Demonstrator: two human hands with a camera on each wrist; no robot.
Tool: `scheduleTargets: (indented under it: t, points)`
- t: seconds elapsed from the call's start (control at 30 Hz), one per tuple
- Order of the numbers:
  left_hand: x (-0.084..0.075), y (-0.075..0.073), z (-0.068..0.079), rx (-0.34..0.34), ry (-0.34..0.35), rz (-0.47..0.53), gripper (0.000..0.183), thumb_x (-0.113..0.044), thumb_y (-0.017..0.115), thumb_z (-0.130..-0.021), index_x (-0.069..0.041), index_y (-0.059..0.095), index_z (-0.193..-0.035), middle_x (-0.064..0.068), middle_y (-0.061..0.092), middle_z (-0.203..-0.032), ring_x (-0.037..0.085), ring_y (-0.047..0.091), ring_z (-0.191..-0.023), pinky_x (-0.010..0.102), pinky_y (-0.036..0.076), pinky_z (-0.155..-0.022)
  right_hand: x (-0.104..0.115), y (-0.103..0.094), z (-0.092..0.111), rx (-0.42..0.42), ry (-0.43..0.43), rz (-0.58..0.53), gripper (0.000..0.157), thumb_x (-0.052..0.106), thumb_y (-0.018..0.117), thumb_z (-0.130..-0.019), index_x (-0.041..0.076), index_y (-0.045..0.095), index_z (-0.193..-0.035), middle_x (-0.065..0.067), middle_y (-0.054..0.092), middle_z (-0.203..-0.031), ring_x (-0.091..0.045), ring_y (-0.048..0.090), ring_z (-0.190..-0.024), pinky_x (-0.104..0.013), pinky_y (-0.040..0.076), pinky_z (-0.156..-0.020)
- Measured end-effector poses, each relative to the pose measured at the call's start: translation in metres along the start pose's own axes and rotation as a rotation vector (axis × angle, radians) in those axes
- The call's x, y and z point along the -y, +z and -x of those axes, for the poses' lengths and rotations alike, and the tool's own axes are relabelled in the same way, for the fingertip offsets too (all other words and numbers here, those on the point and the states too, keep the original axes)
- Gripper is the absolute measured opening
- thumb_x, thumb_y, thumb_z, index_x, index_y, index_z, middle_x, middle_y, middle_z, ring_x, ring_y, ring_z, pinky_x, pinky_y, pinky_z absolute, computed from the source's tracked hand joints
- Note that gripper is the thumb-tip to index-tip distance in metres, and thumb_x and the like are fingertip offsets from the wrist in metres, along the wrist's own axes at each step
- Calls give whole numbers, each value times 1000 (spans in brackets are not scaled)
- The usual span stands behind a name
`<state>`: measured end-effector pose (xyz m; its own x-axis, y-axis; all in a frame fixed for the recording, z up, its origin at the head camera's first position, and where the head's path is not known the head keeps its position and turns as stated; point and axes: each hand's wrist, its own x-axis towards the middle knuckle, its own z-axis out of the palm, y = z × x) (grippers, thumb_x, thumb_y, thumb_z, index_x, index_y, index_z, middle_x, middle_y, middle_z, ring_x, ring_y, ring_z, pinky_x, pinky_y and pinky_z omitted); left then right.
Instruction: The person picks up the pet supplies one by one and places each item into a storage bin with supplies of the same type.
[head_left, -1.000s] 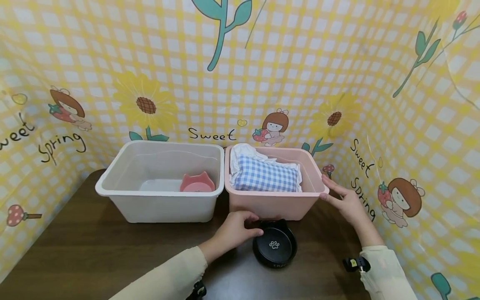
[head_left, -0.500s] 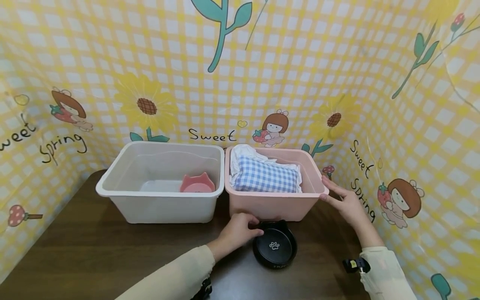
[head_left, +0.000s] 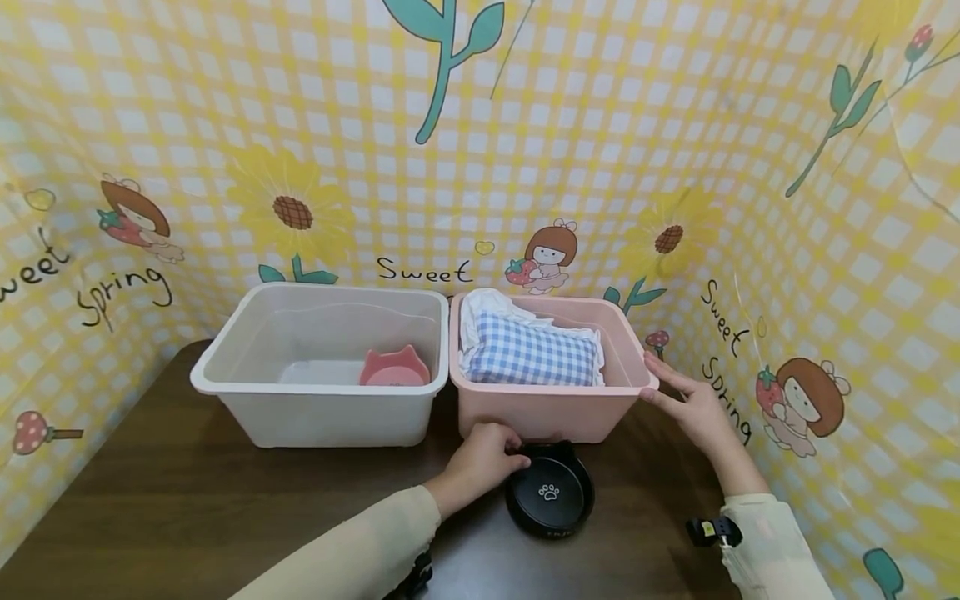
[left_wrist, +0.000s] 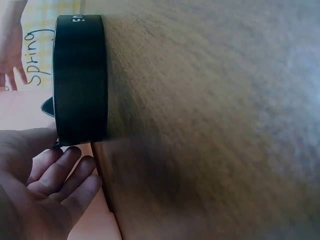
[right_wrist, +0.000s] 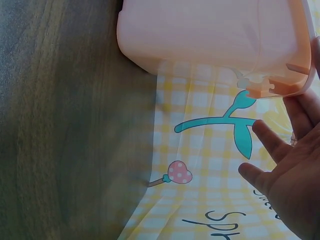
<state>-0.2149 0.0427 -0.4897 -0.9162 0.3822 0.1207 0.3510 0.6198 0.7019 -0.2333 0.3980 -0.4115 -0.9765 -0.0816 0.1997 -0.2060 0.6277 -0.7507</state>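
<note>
The black bowl (head_left: 551, 496) with the paw print sits upright on the desk (head_left: 225, 500), right of centre in the lower half of the frame. It lies just in front of the pink bin (head_left: 547, 412); whether they touch I cannot tell. I have the left grip (head_left: 480, 467) at the bowl's upper-left edge, thumb over the rim and fingers curled behind, pinching it near one ear. Most of the bowl lies outside that pinch, toward the lower right. I judge the step in hand to be securing the bowl; the next move calls for a firm pinch, since so off-centre a hold could let it tip. Farther right, my right grip (head_left: 693, 408) is spread, touching the pink bin's corner, seemingly to steady it. Inside that bin rests a blue checked cushion (head_left: 536, 350). Left of it, just beside, stands the white bin (head_left: 337, 417), a pink bowl (head_left: 393, 371) in its right end.
</note>
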Motion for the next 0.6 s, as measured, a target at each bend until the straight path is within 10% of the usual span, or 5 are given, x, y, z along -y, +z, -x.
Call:
scheduleTargets:
  t: [0.6]
  points:
    - [2, 7, -3, -64, -19, 2, 15, -23, 85, -84, -17, 77, -73, -10, 69, -77, 5, 60, -73, 28, 53, -65, -3, 0, 0, -13, -4, 0, 60, 35, 76, -94, 26, 53, -149, 3, 47, -156, -33, 32, -151, -64, 25, -118]
